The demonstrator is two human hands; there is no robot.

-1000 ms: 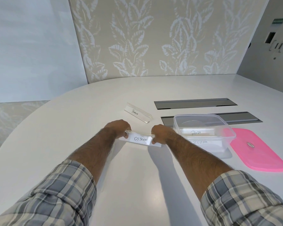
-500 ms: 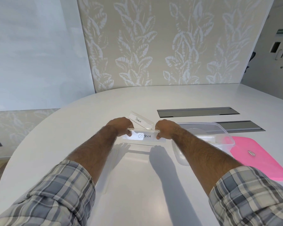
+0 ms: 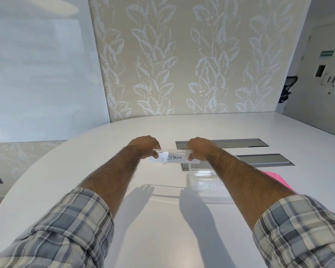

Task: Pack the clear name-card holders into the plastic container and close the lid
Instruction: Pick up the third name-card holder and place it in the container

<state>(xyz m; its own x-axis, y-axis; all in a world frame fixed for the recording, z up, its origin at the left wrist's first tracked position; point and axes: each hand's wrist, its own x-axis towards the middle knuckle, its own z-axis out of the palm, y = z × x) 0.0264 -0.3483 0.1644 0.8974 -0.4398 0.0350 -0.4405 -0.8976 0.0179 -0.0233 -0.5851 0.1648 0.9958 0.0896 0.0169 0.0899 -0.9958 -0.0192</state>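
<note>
A clear name-card holder with a white card hand-lettered "OSTRICH" is held level above the white table, its shadow falling on the tabletop nearer the camera. The left hand pinches the holder's left end and the right hand its right end, fingers closed on the top edge and thumbs pressed to the front face. Below and to the right, the clear plastic container sits on the table, largely hidden behind the right forearm; inside it lies at least one more card holder, its lettering readable only as "ZEB" before the arm cuts it off, with a fainter card behind it too blurred to read. A sliver of the pink lid shows on the table at the far right of the arm, off the container. Two grey cable hatches are set into the table beyond the hands. Rolled plaid sleeves fill the near corners.
</note>
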